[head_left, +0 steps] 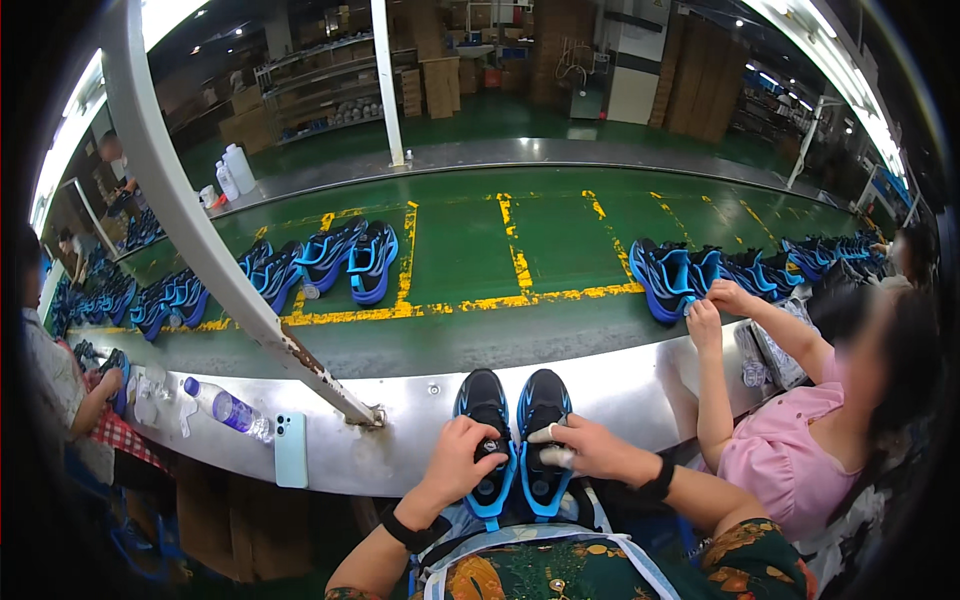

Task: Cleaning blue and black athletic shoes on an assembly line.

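A long green conveyor belt (560,330) marked with worn yellow lines runs across the view, edged on the near side by a pale metal tabletop (400,405) that curves with the lens. Beyond the belt lies a green factory floor (480,120) with shelving, stacked brown cardboard boxes (440,85) and white posts under bright strip lights. A slanted white metal strut (200,235) crosses the left of the view and meets the tabletop at a rusty foot. Rows of black and blue sports shoes (340,258) stand on the belt at left, and a further line of them (720,272) stretches away at right. A pair of black trainers with bright blue soles and heel loops (512,440) lies side by side, toes pointing away, at the near edge of the tabletop against the person's lap. The left hand (465,455) is closed over the opening of the left shoe, and the right hand (590,450) presses a small white cloth or pad (552,445) against the right shoe, fingers curled around it; both wrists wear black bands. On the tabletop to the left lie a clear plastic bottle with a blue cap (225,407), on its side, and a light blue phone (291,449) face down. White plastic jugs (234,170) stand on the floor past the belt. A seated person in a pink top (790,450) at right reaches both hands to a blue shoe on the belt.
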`<state>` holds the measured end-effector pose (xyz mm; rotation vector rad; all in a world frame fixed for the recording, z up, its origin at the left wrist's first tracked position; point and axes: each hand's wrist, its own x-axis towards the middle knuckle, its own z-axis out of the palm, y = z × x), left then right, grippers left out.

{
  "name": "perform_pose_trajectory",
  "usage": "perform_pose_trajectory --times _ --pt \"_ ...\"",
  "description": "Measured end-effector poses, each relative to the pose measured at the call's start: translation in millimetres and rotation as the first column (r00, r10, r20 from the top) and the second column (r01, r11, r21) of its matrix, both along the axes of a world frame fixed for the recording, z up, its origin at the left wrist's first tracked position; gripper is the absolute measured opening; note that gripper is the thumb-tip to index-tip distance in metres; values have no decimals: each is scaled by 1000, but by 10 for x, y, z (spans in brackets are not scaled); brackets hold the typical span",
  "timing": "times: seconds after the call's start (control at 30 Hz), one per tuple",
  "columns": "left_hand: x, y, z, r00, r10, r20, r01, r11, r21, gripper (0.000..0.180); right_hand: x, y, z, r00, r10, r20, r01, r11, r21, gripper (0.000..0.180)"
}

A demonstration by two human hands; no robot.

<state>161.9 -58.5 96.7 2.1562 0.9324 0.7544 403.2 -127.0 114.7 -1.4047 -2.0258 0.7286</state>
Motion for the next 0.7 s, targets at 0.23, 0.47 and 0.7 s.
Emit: perform_pose_trajectory --times 0.23,0.47,0.7 --pt "-40 76 -127 976 -175 127 200 954 -222 28 -31 -165 -65 971 -162 176 141 982 124 25" --pt "30 197 -240 962 -165 217 249 856 -454 35 84 -192 -116 975 -149 162 128 982 137 34" --pt "-19 93 -351 974 -208 94 225 943 -246 32 166 -281 -55 963 -112 244 71 983 168 35"
